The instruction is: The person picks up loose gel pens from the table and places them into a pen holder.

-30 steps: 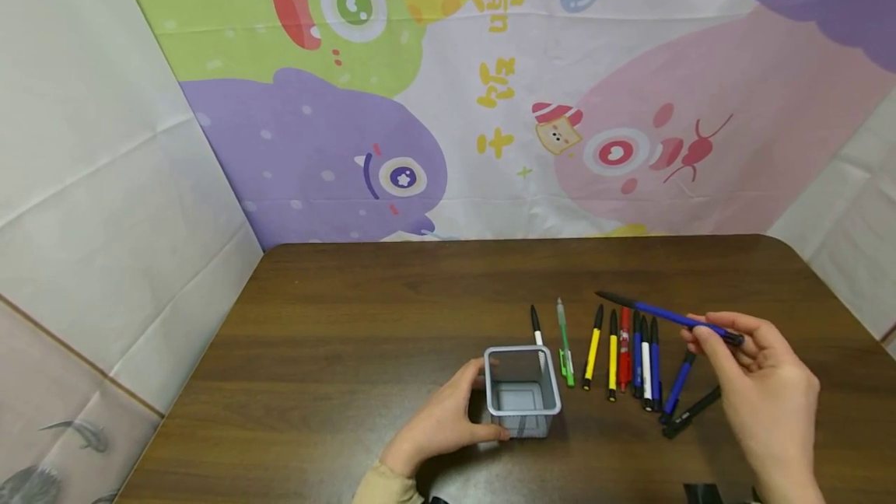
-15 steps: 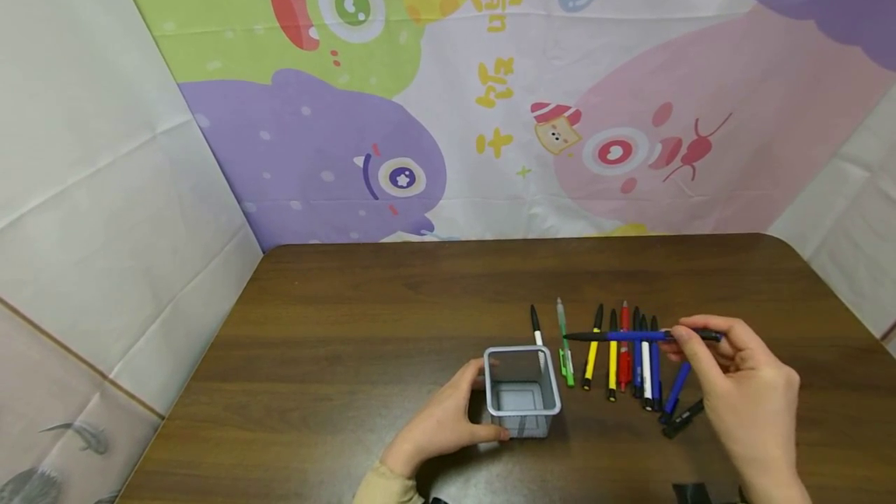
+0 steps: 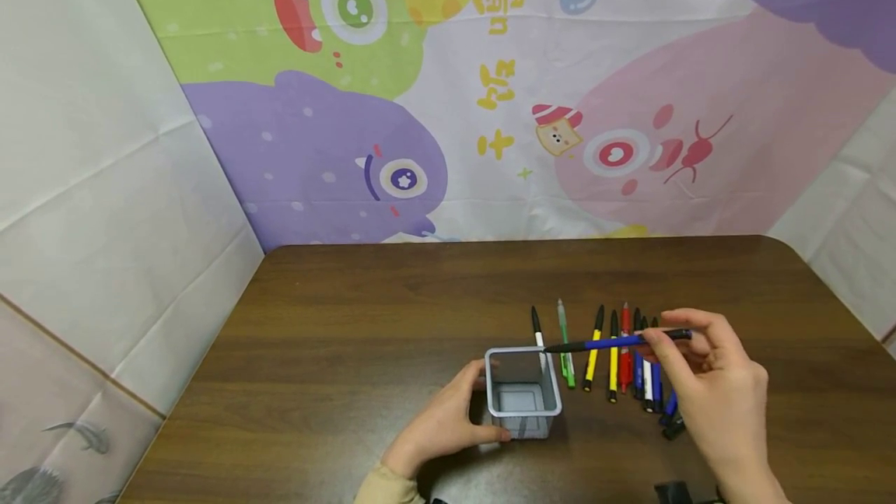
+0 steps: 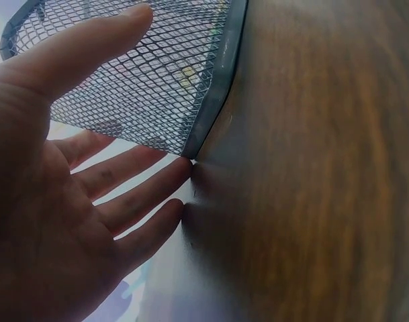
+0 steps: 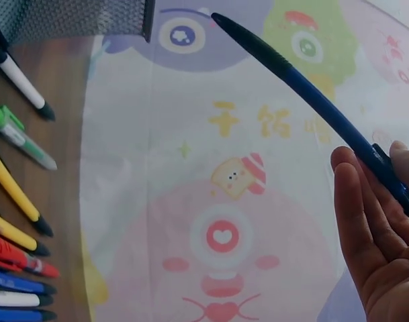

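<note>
In the head view my left hand (image 3: 442, 411) holds the square grey mesh pen holder (image 3: 523, 426) from its left side, thumb in front and fingers behind. The left wrist view shows the thumb across the mesh wall (image 4: 157, 87) and fingertips at its lower edge. The holder stands upright on the table with no pens inside. My right hand (image 3: 721, 387) pinches a blue pen (image 5: 325, 111) with black ends near its clip end, between thumb and fingers. The pen lies nearly level in the air, its black tip right at the holder's right rim in the head view.
Right of the holder lies a row of pens: a white one (image 5: 21, 80), a green one (image 3: 563, 333), yellow ones (image 3: 593, 352), a red one (image 3: 625, 356), and several blue and white ones. A black pen (image 3: 674, 428) is partly hidden under my right hand. A cartoon cloth (image 3: 490, 201) hangs behind the brown table (image 3: 350, 333).
My right hand has moved left with the blue pen, bringing its tip from above the pen row to the holder's rim. The left hand and holder have stayed put.
</note>
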Action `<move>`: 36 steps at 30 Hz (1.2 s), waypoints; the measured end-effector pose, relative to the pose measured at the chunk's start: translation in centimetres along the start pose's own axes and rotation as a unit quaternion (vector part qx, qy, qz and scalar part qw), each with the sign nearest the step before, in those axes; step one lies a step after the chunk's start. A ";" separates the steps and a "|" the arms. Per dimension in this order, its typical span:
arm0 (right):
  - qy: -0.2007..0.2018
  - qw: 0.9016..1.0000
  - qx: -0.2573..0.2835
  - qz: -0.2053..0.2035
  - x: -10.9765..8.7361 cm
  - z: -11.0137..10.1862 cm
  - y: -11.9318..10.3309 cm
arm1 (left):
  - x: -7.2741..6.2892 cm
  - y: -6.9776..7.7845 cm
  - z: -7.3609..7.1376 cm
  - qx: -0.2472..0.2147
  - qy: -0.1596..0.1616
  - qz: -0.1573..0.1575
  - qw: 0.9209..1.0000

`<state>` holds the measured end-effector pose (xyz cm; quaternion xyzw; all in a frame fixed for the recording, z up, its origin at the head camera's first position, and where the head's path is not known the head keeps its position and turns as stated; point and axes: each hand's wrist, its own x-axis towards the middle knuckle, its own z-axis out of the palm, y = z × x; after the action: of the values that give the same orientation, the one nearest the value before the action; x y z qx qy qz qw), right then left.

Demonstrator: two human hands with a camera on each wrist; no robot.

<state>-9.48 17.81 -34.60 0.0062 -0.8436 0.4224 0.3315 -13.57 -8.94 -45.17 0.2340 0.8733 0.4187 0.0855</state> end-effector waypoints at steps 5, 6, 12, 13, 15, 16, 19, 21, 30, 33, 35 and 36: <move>-0.003 1.000 0.014 -0.008 -0.2 0.6 -0.2 | 0.0 0.0 0.0 0.002 0.001 -0.003 1.000; -0.005 1.000 0.016 -0.011 -0.2 0.7 -0.2 | 0.0 0.0 0.0 0.003 0.001 -0.003 1.000; -0.022 0.998 0.047 -0.023 -0.5 1.6 -0.7 | -0.1 0.0 0.0 0.005 0.002 -0.004 1.000; -0.025 0.998 0.054 -0.023 -0.5 1.7 -0.8 | -0.1 -0.1 0.0 0.005 0.002 -0.004 1.000; -0.034 0.997 0.064 -0.022 -0.6 2.0 -0.9 | -0.1 -0.1 0.0 0.007 0.003 -0.004 1.000; -0.037 0.997 0.068 -0.021 -0.6 2.1 -1.0 | -0.1 -0.2 0.0 0.008 0.004 -0.003 1.000; -0.046 0.996 0.067 -0.038 -0.7 2.4 -1.1 | -0.1 -0.2 0.0 0.012 0.005 -0.002 1.000; -0.050 0.995 0.059 -0.057 -0.7 2.5 -1.2 | -0.1 -0.2 0.0 0.014 0.007 -0.001 1.000; -0.076 0.990 0.062 -0.106 -0.9 3.5 -1.1 | -0.1 -0.1 -0.1 -0.005 0.000 0.004 1.000; -0.086 0.989 0.052 -0.112 -1.1 3.9 -1.1 | -0.1 -0.1 -0.1 -0.005 -0.001 0.001 1.000; -0.089 0.989 0.047 -0.110 -1.2 4.1 -1.0 | -0.1 -0.1 -0.1 -0.003 -0.002 0.000 1.000; -0.090 0.989 0.047 -0.109 -1.3 4.2 -1.0 | -0.1 -0.1 -0.1 -0.002 -0.002 -0.001 1.000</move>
<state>-10.51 13.78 -36.40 0.1517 -0.8432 0.4208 0.2981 -13.57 -9.06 -45.20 0.2341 0.8724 0.4200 0.0881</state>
